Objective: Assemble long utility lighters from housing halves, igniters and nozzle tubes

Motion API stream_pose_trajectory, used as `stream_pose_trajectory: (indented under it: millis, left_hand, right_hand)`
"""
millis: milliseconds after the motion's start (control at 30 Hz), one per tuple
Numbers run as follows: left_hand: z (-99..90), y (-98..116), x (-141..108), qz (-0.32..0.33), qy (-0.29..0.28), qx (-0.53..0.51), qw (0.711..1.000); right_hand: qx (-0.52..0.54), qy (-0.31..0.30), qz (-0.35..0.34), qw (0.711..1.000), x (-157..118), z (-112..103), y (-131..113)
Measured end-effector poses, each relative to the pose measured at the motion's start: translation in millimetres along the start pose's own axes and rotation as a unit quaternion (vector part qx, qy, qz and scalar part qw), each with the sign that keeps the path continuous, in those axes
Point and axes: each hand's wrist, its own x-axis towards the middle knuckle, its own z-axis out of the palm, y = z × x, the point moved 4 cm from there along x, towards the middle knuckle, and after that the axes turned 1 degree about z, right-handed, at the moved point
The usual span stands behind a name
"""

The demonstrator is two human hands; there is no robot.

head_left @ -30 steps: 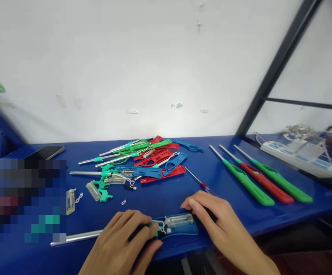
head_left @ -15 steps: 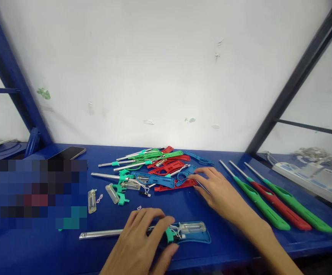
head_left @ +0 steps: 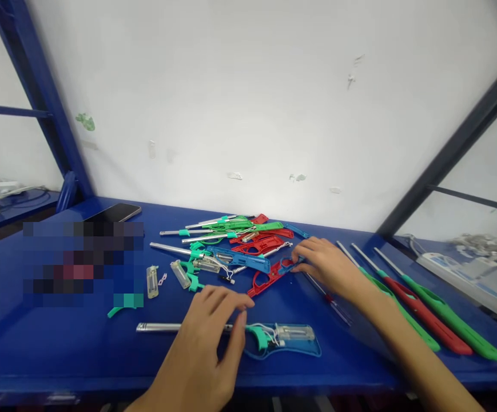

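Observation:
My left hand (head_left: 207,337) hovers over a half-assembled lighter, its thumb and fingers apart. That lighter lies in a blue handle half (head_left: 312,346) near the front, with a metal tube (head_left: 158,327), a turquoise trigger (head_left: 260,337), white wires and a clear fuel tank (head_left: 295,332). My right hand (head_left: 321,263) pinches a small blue handle half (head_left: 288,264) at the pile's right side, its fingers partly covering it. Below that, a red handle half (head_left: 269,277) lies slanted. A thin screwdriver (head_left: 336,309) lies under my right wrist.
Several finished long lighters (head_left: 424,306) in green and red lie at the right. Loose fuel tanks (head_left: 152,282) and turquoise triggers lie left of the pile. A phone (head_left: 117,213) rests at the back left. A power strip (head_left: 466,280) sits beyond the right post.
My left hand has lifted slightly off the lighter. My right hand stays at the pile's right side, and the red handle half beside it has turned to a steeper slant. The view has shifted.

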Motion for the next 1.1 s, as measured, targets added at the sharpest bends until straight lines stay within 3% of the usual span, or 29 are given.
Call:
stream_pose_trajectory:
  millis: [167, 333, 433, 500, 533, 600, 733, 867, 1000, 1100]
  left_hand:
    - [-4.9, -3.7, 1.8, -0.059, 0.041, -0.037, 0.997]
    - [-21.5, 0.6, 9.1, -0.010, 0.078, -0.023, 0.997]
    - [-34.3, 0.0, 12.3, 0.007, 0.095, -0.004, 0.995]
    - [-40.8, -2.2, 14.1, 0.015, 0.080, 0.009, 0.997]
    - [-43.2, -3.3, 15.0, 0.022, 0.065, 0.016, 0.998]
    - [-46.8, -5.3, 16.5, 0.040, 0.036, 0.031, 0.998]
    - [-46.4, -8.6, 15.5, 0.056, -0.009, 0.053, 0.997]
    - [-36.5, -7.6, 11.4, 0.079, -0.041, 0.053, 0.995]
    - [-35.2, -5.0, 13.3, 0.162, 0.006, 0.047, 0.986]
    - [-38.6, -9.3, 17.1, 0.168, 0.015, 0.051, 0.984]
  right_hand:
    - [0.093, 0.053, 0.033, 0.994, 3.6, -14.2, 6.7]
    - [0.152, 0.218, 0.126, 0.956, -6.0, -52.7, 4.8]
    - [0.176, 0.290, 0.163, 0.926, -22.5, -76.0, -18.5]
    - [0.190, 0.271, 0.160, 0.930, -31.6, -83.8, -43.5]
    - [0.200, 0.226, 0.147, 0.942, -34.2, -83.3, -57.4]
    - [0.221, 0.127, 0.107, 0.961, -37.9, -76.3, -84.0]
    - [0.253, 0.019, 0.093, 0.963, -39.0, -53.8, -113.4]
    - [0.307, -0.018, 0.110, 0.945, -26.9, -43.2, -125.4]
    - [0.346, -0.016, 0.114, 0.931, -17.2, -46.9, -132.3]
    - [0.340, -0.015, 0.129, 0.932, -23.0, -46.4, -127.7]
